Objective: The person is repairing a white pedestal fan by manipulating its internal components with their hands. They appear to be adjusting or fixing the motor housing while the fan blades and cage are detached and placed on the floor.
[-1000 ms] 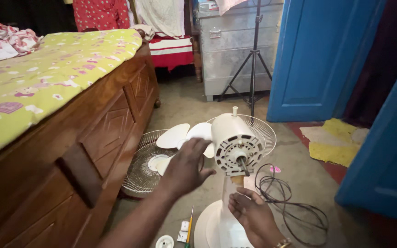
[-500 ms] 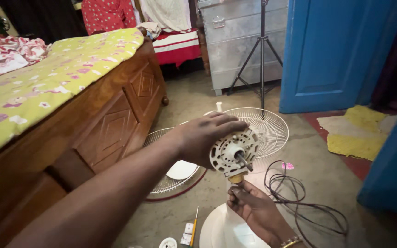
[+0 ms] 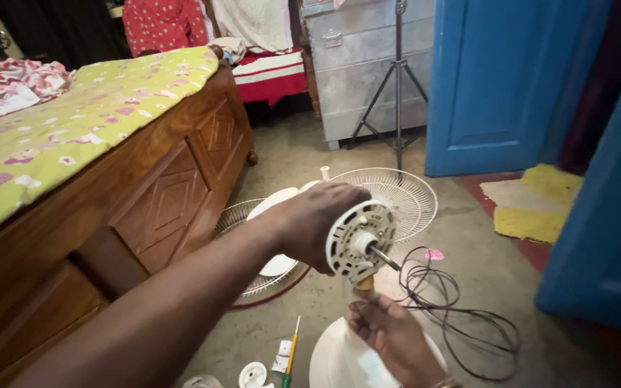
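Note:
My left hand (image 3: pixel 309 224) is wrapped around the back of a white fan motor head (image 3: pixel 361 240), whose bare metal shaft sticks out toward the right. Below it, my right hand (image 3: pixel 391 336) grips the fan's upright neck just under the motor, above the round white fan base (image 3: pixel 332 356). A black power cord (image 3: pixel 454 316) lies coiled on the floor to the right of the base. The neck itself is mostly hidden by my right hand.
Two white wire fan grilles (image 3: pixel 405 194) (image 3: pixel 237 215) and loose fan blades (image 3: pixel 273 205) lie on the concrete floor behind the motor. A screwdriver (image 3: pixel 291 352) and a small white cap (image 3: pixel 252 374) are near the base. A wooden bed (image 3: pixel 145 194) stands left; blue doors (image 3: pixel 497 86) and a tripod (image 3: pixel 397 86) are behind.
My left hand has reached from the blades to the motor head and closed around it. The motor head now tilts with its shaft pointing right. My right hand stays on the neck.

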